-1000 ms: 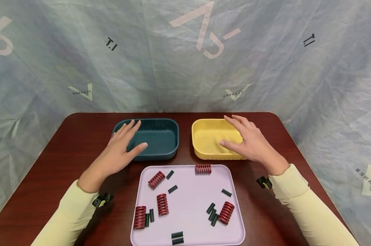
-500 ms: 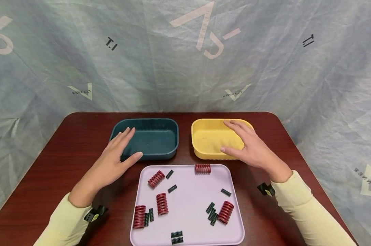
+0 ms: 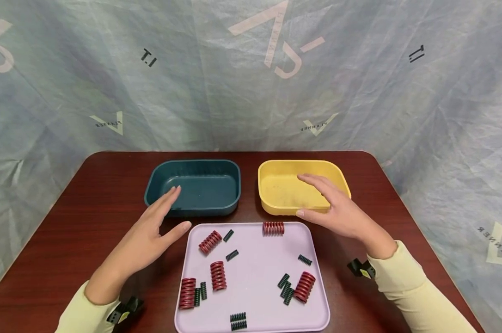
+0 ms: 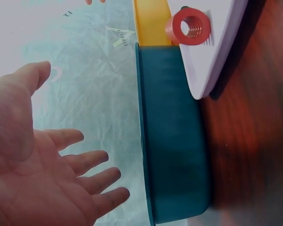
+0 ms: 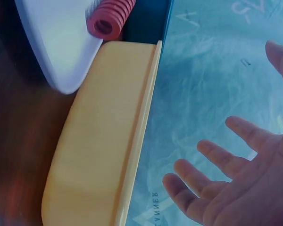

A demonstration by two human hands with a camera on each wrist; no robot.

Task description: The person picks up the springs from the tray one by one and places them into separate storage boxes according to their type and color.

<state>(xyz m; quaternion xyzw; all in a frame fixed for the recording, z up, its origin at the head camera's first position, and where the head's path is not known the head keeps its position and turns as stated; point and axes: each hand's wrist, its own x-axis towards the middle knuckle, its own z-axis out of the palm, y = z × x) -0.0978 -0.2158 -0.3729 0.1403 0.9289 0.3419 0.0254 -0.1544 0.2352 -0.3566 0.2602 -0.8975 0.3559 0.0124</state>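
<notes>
Brown table (image 3: 88, 194): two bins, one lilac tray (image 3: 255, 282), six red springs.

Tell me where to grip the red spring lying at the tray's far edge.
Pinch the red spring across its coils at mid-length, coming straight down with the right hand, which is nearest. It lies on its side along the lilac tray rim, so its round sides are exposed and nothing crowds it.

Plastics on polished wood, as I see them

My view shows a matt lilac plastic tray (image 3: 255, 277), ribbed red coil springs (image 3: 218, 276), and a glossy reddish-brown wooden table (image 3: 88, 222).
</notes>
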